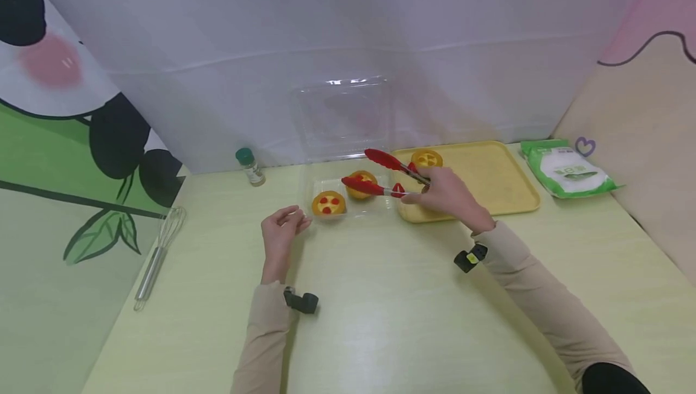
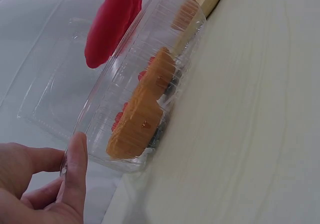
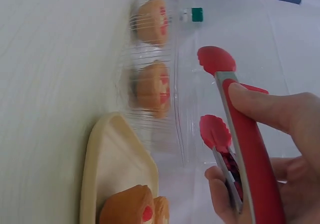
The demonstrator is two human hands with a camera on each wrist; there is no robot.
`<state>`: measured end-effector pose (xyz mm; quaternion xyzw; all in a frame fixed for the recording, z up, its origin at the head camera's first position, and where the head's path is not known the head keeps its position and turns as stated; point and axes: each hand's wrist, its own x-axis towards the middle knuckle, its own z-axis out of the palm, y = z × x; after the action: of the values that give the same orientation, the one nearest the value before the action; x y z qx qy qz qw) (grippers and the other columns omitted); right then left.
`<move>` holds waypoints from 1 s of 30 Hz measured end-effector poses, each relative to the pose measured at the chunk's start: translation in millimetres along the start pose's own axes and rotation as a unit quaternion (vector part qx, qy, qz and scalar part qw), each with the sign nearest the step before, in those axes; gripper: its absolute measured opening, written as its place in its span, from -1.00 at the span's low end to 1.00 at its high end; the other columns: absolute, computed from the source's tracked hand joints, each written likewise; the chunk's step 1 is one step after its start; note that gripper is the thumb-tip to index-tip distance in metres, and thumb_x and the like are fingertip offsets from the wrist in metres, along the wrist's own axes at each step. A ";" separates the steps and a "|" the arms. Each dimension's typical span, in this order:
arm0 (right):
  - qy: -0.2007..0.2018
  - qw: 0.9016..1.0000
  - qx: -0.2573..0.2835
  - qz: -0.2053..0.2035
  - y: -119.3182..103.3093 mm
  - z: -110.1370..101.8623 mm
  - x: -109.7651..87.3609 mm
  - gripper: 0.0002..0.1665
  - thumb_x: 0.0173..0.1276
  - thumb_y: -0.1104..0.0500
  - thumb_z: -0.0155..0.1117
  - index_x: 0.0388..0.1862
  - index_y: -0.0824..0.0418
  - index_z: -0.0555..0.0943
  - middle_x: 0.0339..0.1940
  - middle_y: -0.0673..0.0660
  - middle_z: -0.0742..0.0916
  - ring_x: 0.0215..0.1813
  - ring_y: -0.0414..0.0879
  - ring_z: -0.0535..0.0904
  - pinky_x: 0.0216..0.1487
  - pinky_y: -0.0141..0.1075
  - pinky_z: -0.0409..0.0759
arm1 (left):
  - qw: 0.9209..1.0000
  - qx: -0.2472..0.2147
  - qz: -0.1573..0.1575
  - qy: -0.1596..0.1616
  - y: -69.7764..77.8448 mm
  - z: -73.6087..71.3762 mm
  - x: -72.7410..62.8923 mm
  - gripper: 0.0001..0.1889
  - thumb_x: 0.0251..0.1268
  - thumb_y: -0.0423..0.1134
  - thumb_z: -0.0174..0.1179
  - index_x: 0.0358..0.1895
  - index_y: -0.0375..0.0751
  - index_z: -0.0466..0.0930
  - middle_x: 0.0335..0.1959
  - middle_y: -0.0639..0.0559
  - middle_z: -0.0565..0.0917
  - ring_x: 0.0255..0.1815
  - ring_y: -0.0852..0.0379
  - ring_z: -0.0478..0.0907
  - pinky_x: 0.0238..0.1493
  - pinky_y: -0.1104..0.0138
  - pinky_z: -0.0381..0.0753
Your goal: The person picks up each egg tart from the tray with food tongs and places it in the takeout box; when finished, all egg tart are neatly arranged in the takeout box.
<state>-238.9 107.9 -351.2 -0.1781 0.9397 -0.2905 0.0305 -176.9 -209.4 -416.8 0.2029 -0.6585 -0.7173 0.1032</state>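
Pale worktop: your left grip pinches the clear plastic box, two golden tarts in, another out; right grip holds red tongs.

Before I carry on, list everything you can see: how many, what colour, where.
Tarts: at least four, golden with red toppings; two in the container, at least two on the tray
Hinged container: one, clear, table's far side, lid up
Tray: one, yellow, right of the container
Tongs: one pair, red and silver, in the right hand
Bag: one, white and green, right of the tray
Jar: one, green cap, left of the container
Whisk: one, silver, table's left edge
Table: one, pale, beneath everything
Printed backdrop: mostly white, behind and beside the table
Wrist cameras: two, black, one per wrist
Sleeves: two, beige
Left hand: one, pinching the container's rim
Right hand: one, above the tray
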 end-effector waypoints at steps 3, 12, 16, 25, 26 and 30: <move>-0.004 0.999 0.042 0.019 7.5 -4.7 -4.2 -0.43 0.16 -0.08 0.48 -0.01 0.27 0.59 -0.63 0.04 0.41 -0.53 -0.08 0.26 -0.55 -0.35 0.17 | 1.000 0.000 0.000 0.000 -0.8 -0.6 -0.4 -0.67 0.37 -0.45 0.14 0.13 -0.56 0.49 -0.42 -0.01 0.60 -0.49 0.30 0.68 -0.22 0.45 0.75; 0.019 0.992 0.103 0.074 32.9 -28.2 -18.3 -0.45 0.20 -0.20 0.41 -0.16 0.24 0.60 -0.63 0.02 0.41 -0.49 -0.04 0.30 -0.55 -0.32 0.17 | 1.000 -0.013 0.006 -0.005 0.4 0.1 -1.1 -0.66 0.37 -0.46 0.14 0.14 -0.60 0.46 -0.44 -0.02 0.62 -0.50 0.30 0.68 -0.22 0.44 0.75; 0.040 0.992 0.093 0.080 45.8 -37.1 -25.4 -0.47 0.22 -0.20 0.39 -0.23 0.25 0.56 -0.62 0.01 0.33 -0.47 -0.04 0.26 -0.53 -0.30 0.13 | 1.000 -0.014 0.001 -0.004 0.9 0.0 0.1 -0.65 0.37 -0.45 0.15 0.14 -0.59 0.46 -0.45 0.01 0.61 -0.51 0.31 0.68 -0.21 0.44 0.75; 0.057 0.989 0.085 0.111 80.1 -47.5 -31.4 -0.38 0.22 -0.28 0.35 -0.32 0.29 0.51 -0.64 -0.02 0.30 -0.50 -0.07 0.22 -0.57 -0.30 0.10 | 1.000 -0.002 -0.001 -0.005 -0.1 -0.3 2.5 -0.66 0.37 -0.43 0.15 0.14 -0.56 0.48 -0.45 0.02 0.61 -0.50 0.30 0.68 -0.21 0.45 0.74; 0.053 0.988 0.083 0.117 83.3 -48.1 -30.5 -0.37 0.22 -0.29 0.34 -0.32 0.29 0.51 -0.63 -0.02 0.31 -0.49 -0.07 0.22 -0.56 -0.31 0.10 | 1.000 -0.003 0.001 -0.005 -0.2 -0.3 2.4 -0.66 0.37 -0.43 0.15 0.14 -0.56 0.48 -0.45 0.02 0.62 -0.50 0.30 0.68 -0.21 0.45 0.75; 0.027 0.988 0.068 0.134 90.1 -50.6 -26.0 -0.36 0.20 -0.29 0.36 -0.35 0.30 0.52 -0.65 -0.03 0.35 -0.50 -0.07 0.26 -0.55 -0.32 0.14 | 1.000 -0.007 0.002 -0.003 -0.6 0.3 1.7 -0.66 0.37 -0.44 0.15 0.14 -0.57 0.48 -0.47 0.04 0.62 -0.51 0.31 0.68 -0.22 0.45 0.75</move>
<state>-251.3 213.3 -360.6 -0.0405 0.9334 -0.3521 0.0559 -178.5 -209.8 -417.7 0.1987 -0.6538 -0.7227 0.1037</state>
